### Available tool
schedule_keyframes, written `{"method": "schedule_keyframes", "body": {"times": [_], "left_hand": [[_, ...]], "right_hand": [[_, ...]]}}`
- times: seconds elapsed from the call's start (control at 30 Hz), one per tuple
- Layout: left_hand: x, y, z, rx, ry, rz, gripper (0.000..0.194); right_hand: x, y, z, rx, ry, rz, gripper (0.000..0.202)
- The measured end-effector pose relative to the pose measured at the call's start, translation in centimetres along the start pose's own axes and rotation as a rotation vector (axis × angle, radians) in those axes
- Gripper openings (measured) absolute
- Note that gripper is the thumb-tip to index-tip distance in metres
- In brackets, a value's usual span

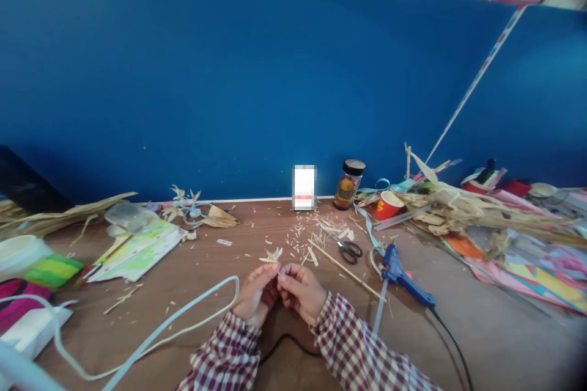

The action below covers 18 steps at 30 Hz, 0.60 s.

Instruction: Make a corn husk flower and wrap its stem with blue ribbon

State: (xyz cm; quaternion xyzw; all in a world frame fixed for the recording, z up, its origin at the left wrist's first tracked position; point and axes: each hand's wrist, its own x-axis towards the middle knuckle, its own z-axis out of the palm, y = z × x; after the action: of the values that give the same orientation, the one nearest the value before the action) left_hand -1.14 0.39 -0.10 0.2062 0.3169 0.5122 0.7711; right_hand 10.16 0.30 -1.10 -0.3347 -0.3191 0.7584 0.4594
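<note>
My left hand (254, 296) is closed in a pinch on a small pale flower-like piece of dried husk (272, 255), whose pointed petals fan out above the fingertips. Thumb and fingers of my right hand (302, 290) are pressed together beside it, almost touching the left fingertips. Whatever lies between those right fingers is too small to make out. Just beyond the hands, cut husk scraps (298, 238) litter the brown table. Black-handled scissors (350, 252) and a thin stick (346, 270) lie ahead and to the right.
A blue glue gun (403, 278) with a black cord lies right. Behind stand a lidded jar (348, 186) and a red paper cup (389, 204). Dried husks (440, 208) and coloured paper crowd the right side. A white cable (169, 324) loops at left near a painted sheet (142, 250).
</note>
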Motion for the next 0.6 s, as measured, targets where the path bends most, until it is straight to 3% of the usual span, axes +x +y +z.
{"method": "schedule_keyframes", "body": {"times": [0.33,0.6], "left_hand": [[-0.08,0.31,0.33,0.036,0.091,-0.011,0.029],[-0.05,0.47,0.48,0.133,0.110,0.068,0.019]], "right_hand": [[0.08,-0.51,-0.16,0.018,0.037,-0.032,0.031],[0.05,-0.01,-0.17,-0.041,0.040,-0.022,0.032]]}}
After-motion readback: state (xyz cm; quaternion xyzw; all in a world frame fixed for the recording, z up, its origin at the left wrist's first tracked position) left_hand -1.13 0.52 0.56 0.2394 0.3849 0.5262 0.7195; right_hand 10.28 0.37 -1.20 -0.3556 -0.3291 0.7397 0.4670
